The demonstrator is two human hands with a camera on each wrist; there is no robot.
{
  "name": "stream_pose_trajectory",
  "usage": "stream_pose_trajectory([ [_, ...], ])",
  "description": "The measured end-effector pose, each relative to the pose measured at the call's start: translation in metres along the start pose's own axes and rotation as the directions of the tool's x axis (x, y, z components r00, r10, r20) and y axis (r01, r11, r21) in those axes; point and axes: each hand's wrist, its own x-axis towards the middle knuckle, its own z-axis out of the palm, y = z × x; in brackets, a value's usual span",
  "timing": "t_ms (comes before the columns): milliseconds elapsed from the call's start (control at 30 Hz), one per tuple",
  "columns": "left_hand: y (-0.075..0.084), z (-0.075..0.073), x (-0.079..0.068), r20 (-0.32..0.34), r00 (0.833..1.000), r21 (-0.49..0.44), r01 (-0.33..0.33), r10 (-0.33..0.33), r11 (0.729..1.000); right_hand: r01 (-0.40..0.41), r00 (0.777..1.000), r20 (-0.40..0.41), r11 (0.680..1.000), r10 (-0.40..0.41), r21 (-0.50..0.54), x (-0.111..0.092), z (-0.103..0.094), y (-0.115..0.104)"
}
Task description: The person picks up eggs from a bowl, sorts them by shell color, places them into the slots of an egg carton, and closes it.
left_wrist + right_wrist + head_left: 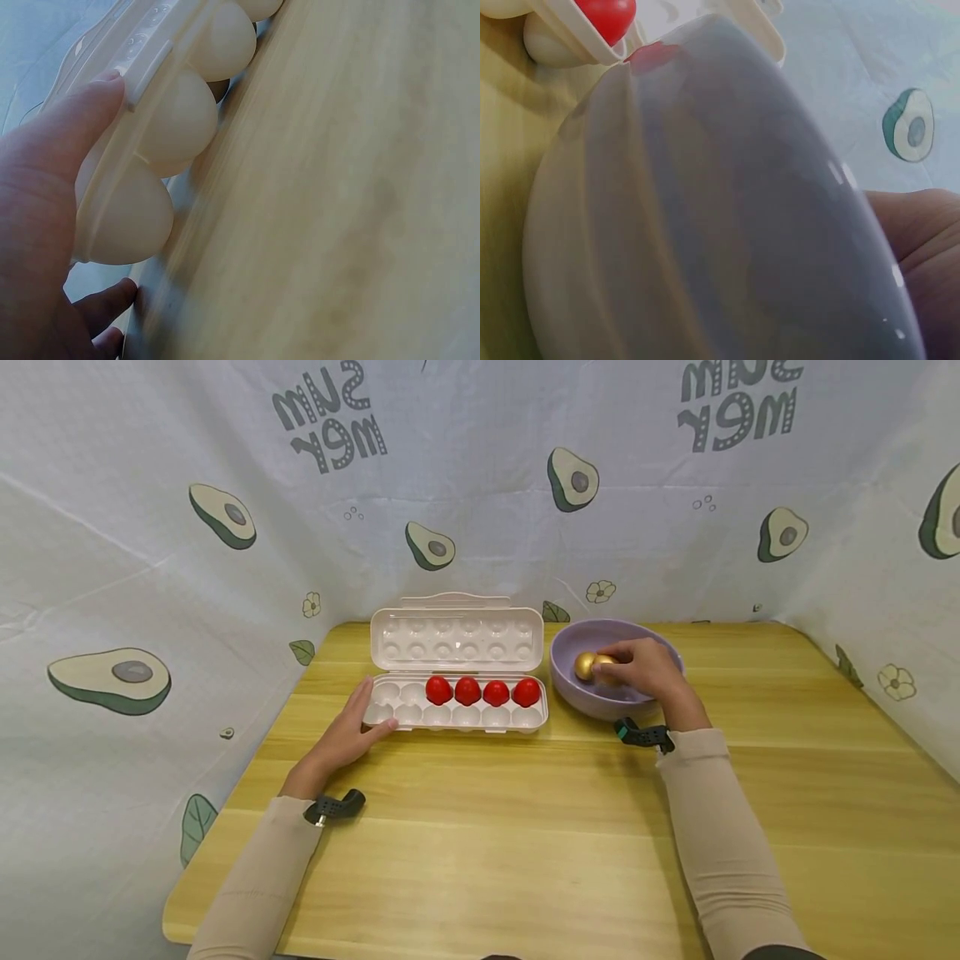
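Note:
An egg carton [456, 717] of pale plastic lies with its lid [457, 639] raised at the back. Several red eggs [467, 691] fill the right part of its rear row, and the front row's cups are bare. My left hand [337, 739] holds the carton's left end, its thumb [97, 94] on the front rim. To the right of the carton is a purple bowl [577, 697]. Inside it my right hand [647, 667] pinches a gold egg [604, 669], beside another gold egg [584, 666]. In the right wrist view the bowl's wall hides the fingertips.
A wooden table [480, 843] runs under everything. Behind it and along the sides hangs a white cloth [480, 460] printed with avocados and lettering. The carton and bowl stand close together near the table's back edge.

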Motion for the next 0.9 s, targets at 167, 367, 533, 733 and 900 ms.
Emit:
stream_pose_trajectory([
  [167,0.000,0.000,0.001,-0.005,1.000,0.003,-0.005,0.005,1.000,0.006,1.000,-0.026,0.999,-0.005,0.035,0.002,0.001,0.000],
  [367,-0.001,0.000,0.001,-0.014,1.000,0.012,-0.011,0.012,1.000,0.007,0.999,-0.034,0.994,-0.003,0.108,0.003,0.004,0.001],
  [533,-0.002,0.001,0.001,-0.019,1.000,0.006,-0.012,0.012,1.000,-0.018,0.998,-0.047,0.978,0.029,0.206,0.003,0.007,-0.003],
  [733,-0.002,0.002,0.000,-0.013,1.000,0.007,-0.006,0.006,1.000,-0.002,0.999,-0.037,0.956,0.014,0.294,0.004,0.009,-0.013],
  [900,-0.001,0.001,0.000,-0.014,1.000,-0.001,-0.009,0.009,1.000,-0.020,0.999,-0.023,0.923,0.031,0.383,0.006,0.009,-0.020],
])
